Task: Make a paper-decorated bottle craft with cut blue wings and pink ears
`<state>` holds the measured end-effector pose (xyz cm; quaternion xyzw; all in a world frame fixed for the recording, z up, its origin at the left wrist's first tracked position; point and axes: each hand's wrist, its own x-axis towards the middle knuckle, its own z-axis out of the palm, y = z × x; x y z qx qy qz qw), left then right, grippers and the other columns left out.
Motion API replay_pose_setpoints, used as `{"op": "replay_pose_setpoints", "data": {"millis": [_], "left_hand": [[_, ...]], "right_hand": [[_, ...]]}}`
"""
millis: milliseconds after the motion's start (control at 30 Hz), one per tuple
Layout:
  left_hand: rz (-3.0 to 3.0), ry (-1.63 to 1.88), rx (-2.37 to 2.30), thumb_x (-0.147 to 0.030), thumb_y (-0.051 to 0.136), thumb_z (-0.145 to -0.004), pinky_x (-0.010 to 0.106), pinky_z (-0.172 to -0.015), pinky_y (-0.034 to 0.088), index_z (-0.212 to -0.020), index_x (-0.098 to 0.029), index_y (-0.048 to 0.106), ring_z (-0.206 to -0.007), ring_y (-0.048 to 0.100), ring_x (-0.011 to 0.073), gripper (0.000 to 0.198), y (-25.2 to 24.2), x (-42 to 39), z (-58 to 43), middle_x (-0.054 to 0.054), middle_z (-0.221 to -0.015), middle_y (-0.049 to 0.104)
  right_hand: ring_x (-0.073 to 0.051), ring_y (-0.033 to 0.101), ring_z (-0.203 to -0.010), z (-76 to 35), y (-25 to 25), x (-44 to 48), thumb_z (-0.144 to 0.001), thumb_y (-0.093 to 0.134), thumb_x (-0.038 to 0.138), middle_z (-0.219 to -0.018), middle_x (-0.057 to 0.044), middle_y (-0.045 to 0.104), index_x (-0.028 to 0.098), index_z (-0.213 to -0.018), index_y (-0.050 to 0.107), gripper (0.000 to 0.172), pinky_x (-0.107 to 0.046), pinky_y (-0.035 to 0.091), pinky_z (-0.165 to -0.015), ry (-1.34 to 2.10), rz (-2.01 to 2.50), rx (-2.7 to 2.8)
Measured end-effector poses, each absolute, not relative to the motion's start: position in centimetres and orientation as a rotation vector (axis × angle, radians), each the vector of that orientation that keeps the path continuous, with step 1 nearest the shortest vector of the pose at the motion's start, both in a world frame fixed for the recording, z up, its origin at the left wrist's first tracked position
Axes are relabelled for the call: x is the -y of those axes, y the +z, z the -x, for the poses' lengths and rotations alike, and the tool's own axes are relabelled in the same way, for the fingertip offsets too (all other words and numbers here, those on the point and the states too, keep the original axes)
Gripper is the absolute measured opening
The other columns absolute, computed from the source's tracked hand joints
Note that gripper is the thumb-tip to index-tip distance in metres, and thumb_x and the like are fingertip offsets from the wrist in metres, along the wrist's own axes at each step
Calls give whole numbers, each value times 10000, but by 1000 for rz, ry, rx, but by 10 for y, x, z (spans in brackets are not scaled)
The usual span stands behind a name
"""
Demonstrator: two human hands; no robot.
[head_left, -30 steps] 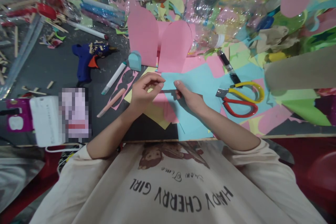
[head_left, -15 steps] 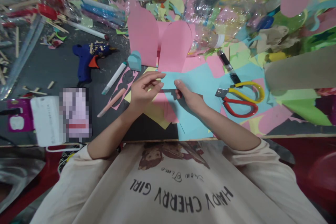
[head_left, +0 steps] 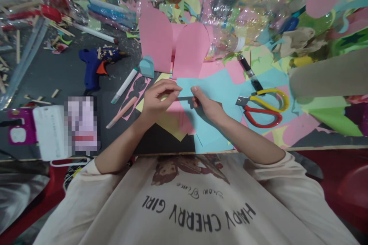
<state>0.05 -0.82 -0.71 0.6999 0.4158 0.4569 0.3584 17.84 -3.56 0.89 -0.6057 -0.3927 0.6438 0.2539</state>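
Observation:
A small piece of light blue paper (head_left: 185,89) is held between both hands just above the table. My left hand (head_left: 156,101) pinches its left edge with curled fingers. My right hand (head_left: 207,107) pinches its right edge from underneath, thumb on top. Beneath the hands lie a larger light blue sheet (head_left: 218,95), yellow paper (head_left: 169,122) and pink paper (head_left: 184,120). Two arched pink paper pieces (head_left: 172,48) stand just beyond the hands.
Scissors with yellow and red handles (head_left: 263,107) lie to the right beside a craft knife (head_left: 249,72). A blue glue gun (head_left: 96,65), a white marker (head_left: 125,85), a pink pen (head_left: 122,111) and a white phone (head_left: 50,130) lie left. Crumpled cellophane and paper scraps crowd the far side.
My left fingers have shifted slightly on the paper's edge; the paper and my right hand stay nearly where they were.

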Motion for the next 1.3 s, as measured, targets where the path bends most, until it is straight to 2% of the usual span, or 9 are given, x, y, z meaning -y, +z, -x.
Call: {"op": "replay_pose_setpoints", "data": {"millis": [233,467,600,767,1033,1300], "left_hand": [[-1737,1160,-1072,-215,681,-812,260,-709,549,-800,-245,761,-756,661,125,85,-3,9,-1,0,-788,717],[-1657,1105,-1134,-268,710,-797,257,-693,542,-811,-218,760,-761,656,131,72,-3,9,0,20,-807,722],[-1605,1117,-1116,-193,691,-772,229,-686,535,-839,-203,758,-770,658,117,96,-3,9,-2,19,-819,719],[-1555,1109,-1142,-137,655,-737,201,-583,494,-780,-189,720,-626,596,80,94,-2,10,-3,-1,-774,689],[-1670,1186,-1078,-169,658,-785,249,-695,531,-762,-221,717,-756,647,125,82,-7,6,-1,4,-778,692],[-1640,1184,-1137,-160,665,-770,238,-664,515,-767,-227,743,-719,630,117,103,-7,8,0,-3,-740,686]], "right_hand": [[-138,479,-684,-180,7,36,-775,459,779,-621,27,464,226,-555,455,595,-309,399,-800,1747,1673,1061],[-137,493,-684,-182,3,38,-800,446,761,-628,27,491,224,-577,485,582,-306,397,-784,1737,1730,1060],[-140,496,-682,-182,3,39,-803,434,764,-632,23,498,224,-565,475,591,-314,395,-783,1734,1750,1054],[-131,483,-669,-181,3,39,-781,443,781,-634,34,482,228,-577,470,590,-304,401,-773,1782,1682,1068],[-131,450,-645,-180,2,37,-740,480,802,-617,33,452,234,-569,456,593,-301,403,-749,1809,1590,1086],[-124,443,-631,-177,9,37,-772,461,754,-609,33,431,232,-572,438,559,-292,400,-723,1829,1611,1087]]}}
